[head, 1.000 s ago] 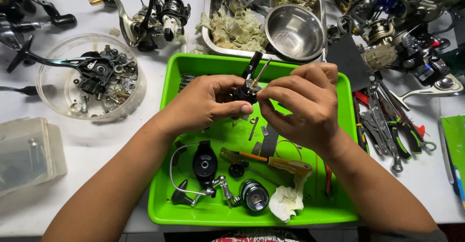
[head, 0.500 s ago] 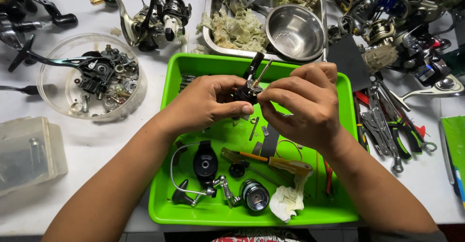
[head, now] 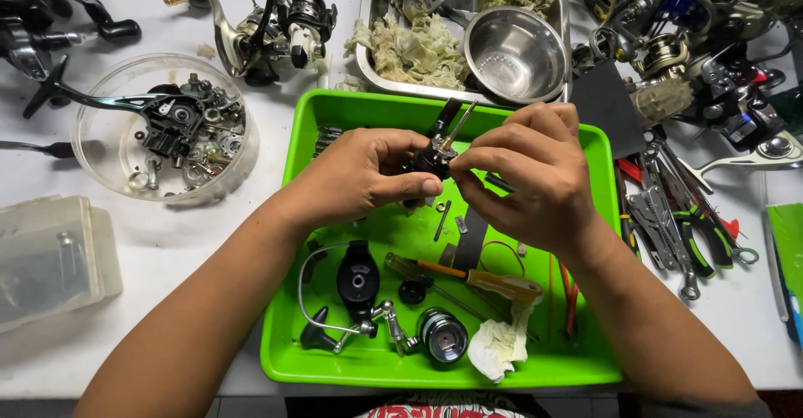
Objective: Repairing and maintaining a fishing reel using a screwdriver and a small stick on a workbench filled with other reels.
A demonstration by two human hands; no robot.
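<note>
Both hands meet over the green tray [head: 305, 146]: left hand [head: 355, 175] pinches the small black reel part [head: 431, 160], palm down, while right hand [head: 527, 175] curls, fingertips gripping its upper end.

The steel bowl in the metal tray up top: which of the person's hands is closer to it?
The right hand. It sits just below the steel bowl, nearly under its rim. The left hand is farther off, down and to the left, holding the small black reel part.
</note>
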